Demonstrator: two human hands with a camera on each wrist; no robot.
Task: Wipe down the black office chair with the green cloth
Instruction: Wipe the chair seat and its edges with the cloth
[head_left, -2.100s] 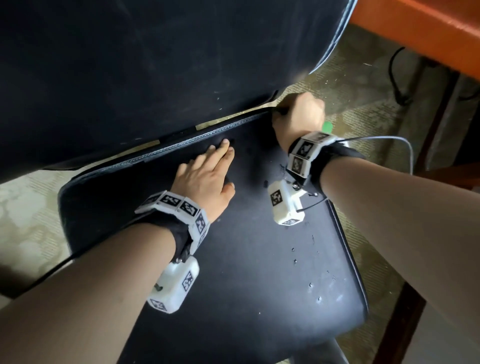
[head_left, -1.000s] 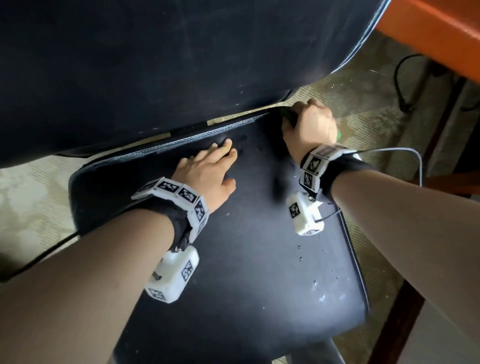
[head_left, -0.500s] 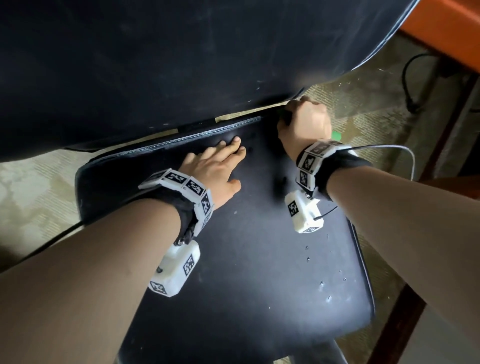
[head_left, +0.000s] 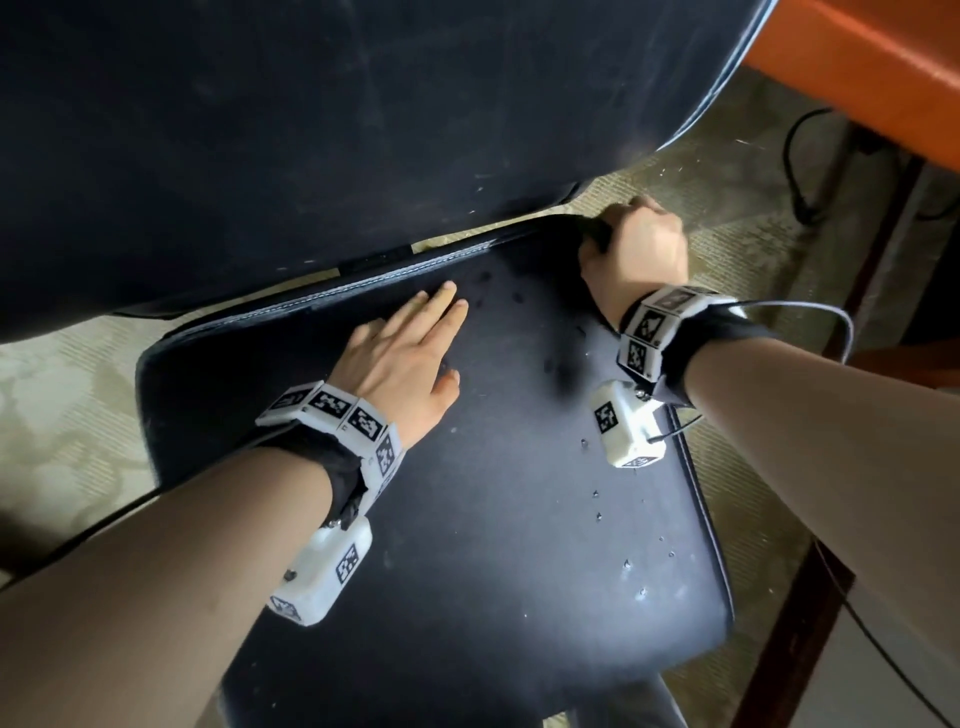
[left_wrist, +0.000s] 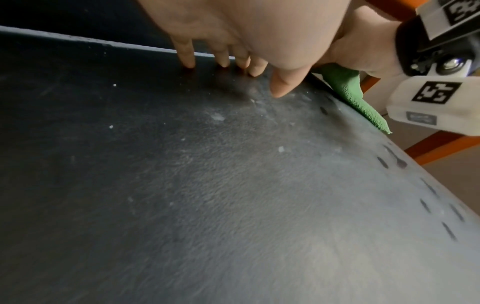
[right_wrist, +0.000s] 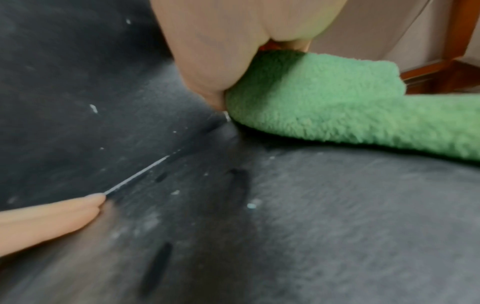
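The black chair seat (head_left: 467, 519) is flecked white, the cloth (right_wrist: 337, 107) green, the table (head_left: 872, 78) orange.

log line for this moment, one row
step: wiping seat rear right corner | right hand: grips green cloth | left hand: flat on seat | specks left on seat front

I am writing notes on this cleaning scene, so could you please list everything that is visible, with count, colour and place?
chair seat: one, black, dusty with pale specks, under both hands
chair back: one, black, above the seat
cloth: one, green, at the seat's rear right corner
carpet: one, beige patterned, on the floor
wooden furniture: orange-brown, upper right
cables: black, on the floor at right
wrist cameras: two, white with black markers
left hand: flat on the seat
right hand: gripping the cloth
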